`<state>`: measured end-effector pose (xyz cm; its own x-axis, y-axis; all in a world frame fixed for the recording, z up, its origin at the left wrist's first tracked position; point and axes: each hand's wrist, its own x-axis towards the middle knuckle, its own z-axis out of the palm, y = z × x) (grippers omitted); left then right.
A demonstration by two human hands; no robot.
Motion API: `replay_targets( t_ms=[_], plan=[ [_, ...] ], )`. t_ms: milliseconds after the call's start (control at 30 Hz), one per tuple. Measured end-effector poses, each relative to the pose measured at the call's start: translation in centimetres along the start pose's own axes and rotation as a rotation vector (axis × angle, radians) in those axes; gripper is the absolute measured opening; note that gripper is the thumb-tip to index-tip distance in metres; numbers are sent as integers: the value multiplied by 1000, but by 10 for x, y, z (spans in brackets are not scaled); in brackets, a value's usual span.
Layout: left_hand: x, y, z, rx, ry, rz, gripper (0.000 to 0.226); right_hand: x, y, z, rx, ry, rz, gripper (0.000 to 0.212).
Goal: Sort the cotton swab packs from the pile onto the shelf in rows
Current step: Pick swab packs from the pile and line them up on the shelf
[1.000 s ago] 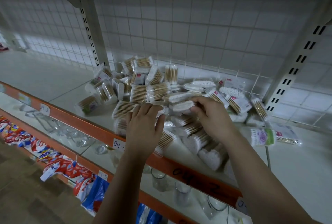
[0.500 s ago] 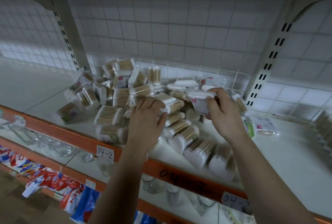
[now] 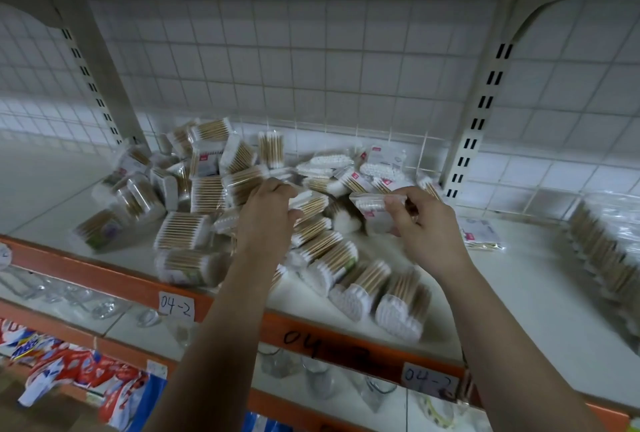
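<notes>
the right hand (image 3: 422, 224) pinches a flat clear plastic pack of white-tipped cotton swabs with a small red label (image 3: 369, 207), thumb in front and fingers behind, held just above the right side of the heaped pile of swab packs (image 3: 207, 196). the left hand (image 3: 266, 220) has thumb and fingers curled round the end of a clear pack of wooden-stick swabs (image 3: 309, 202) that lies on the middle of the pile.

the risk i see is that tugging that middle pack could drag its neighbours. that might tip the leaning packs (image 3: 363, 289) in front of the pile off the white shelf with its orange edge (image 3: 346, 345). the slick film could also slip from a light pinch.

the packs look light, glossy and crinkly, with tan sticks and white tips, lying at all angles. well to the right of the pile stands a blurred row of packs (image 3: 602, 251).
</notes>
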<state>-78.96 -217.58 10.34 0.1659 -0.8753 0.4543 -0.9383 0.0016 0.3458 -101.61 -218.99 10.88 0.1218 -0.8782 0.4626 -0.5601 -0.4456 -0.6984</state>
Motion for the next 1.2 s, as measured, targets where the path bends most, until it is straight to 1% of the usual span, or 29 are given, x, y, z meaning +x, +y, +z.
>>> replay_targets(
  t_ms=[133, 267, 367, 533, 600, 633, 667, 733, 767, 867, 967, 1067, 1200],
  plan=[
    [2, 2, -3, 24, 43, 40, 5, -4, 6, -5, 76, 22, 53, 14],
    [2, 5, -5, 33, 80, 83, 7, -6, 7, -10, 139, 63, 75, 11],
    [-1, 9, -9, 27, 147, 92, 8, -8, 7, -13, 182, 58, 109, 16],
    [-6, 27, -18, -64, 235, 150, 8, -12, 8, -20, 230, 71, 173, 16],
    [-9, 37, -19, -88, 253, 179, 7, -14, 8, -26, 244, 78, 178, 12],
    [-10, 43, -20, -97, 259, 182, 6, -16, 9, -29, 247, 75, 173, 5],
    [-12, 49, -20, -106, 262, 179, 6, -17, 9, -34, 247, 76, 176, 5],
    [-13, 64, -20, -132, 251, 178, 6, -21, 11, -44, 241, 75, 175, 22],
    [-13, 72, -18, -145, 237, 190, 8, -23, 12, -50, 227, 75, 168, 25],
    [-15, 97, -12, -175, 190, 231, 11, -29, 17, -69, 206, 101, 163, 25],
    [-17, 123, -3, -223, 132, 244, 4, -34, 27, -90, 236, 142, 172, 26],
    [-18, 153, 6, -251, 61, 279, 24, -40, 33, -118, 243, 186, 141, 22],
    [-22, 197, 22, -499, -47, 267, 23, -48, 48, -163, 208, 246, 127, 16]
  ],
)
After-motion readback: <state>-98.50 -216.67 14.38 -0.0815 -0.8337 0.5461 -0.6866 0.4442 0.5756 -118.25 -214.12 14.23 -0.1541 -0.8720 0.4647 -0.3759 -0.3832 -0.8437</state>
